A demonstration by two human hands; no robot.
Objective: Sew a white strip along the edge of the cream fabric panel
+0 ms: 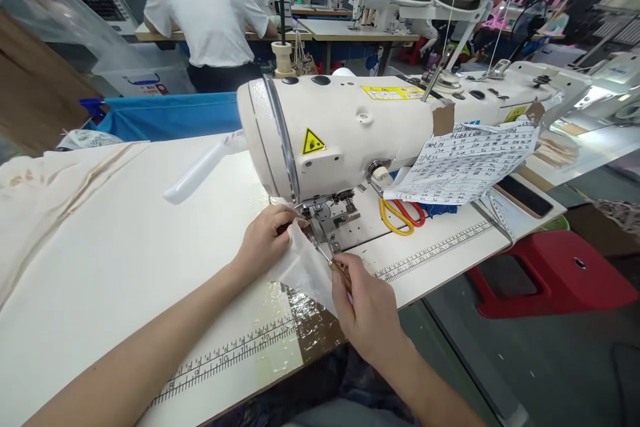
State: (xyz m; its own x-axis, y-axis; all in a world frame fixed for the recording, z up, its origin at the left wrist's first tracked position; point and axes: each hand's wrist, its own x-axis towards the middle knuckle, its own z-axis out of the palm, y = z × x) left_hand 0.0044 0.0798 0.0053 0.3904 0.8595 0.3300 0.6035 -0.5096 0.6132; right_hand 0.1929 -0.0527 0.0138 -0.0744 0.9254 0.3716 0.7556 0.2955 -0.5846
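A small piece of white fabric (pixel 306 268) lies at the needle area (pixel 327 213) of a white sewing machine (pixel 350 127). My left hand (pixel 265 237) has its fingers closed on the fabric's far corner, right by the presser foot. Nearer to me, my right hand (pixel 367 310) pinches a thin tool with a wooden handle (pixel 334 261), its metal tip pointing toward the needle and resting over the fabric. Both forearms reach in from the bottom of the view.
Yellow and red scissors (pixel 403 215) lie right of the needle, under a taped sheet of handwritten numbers (pixel 467 163). Cream cloth (pixel 40 187) is piled at far left. A red stool (pixel 550 273) stands at right. A person in a white shirt (pixel 207 13) works behind.
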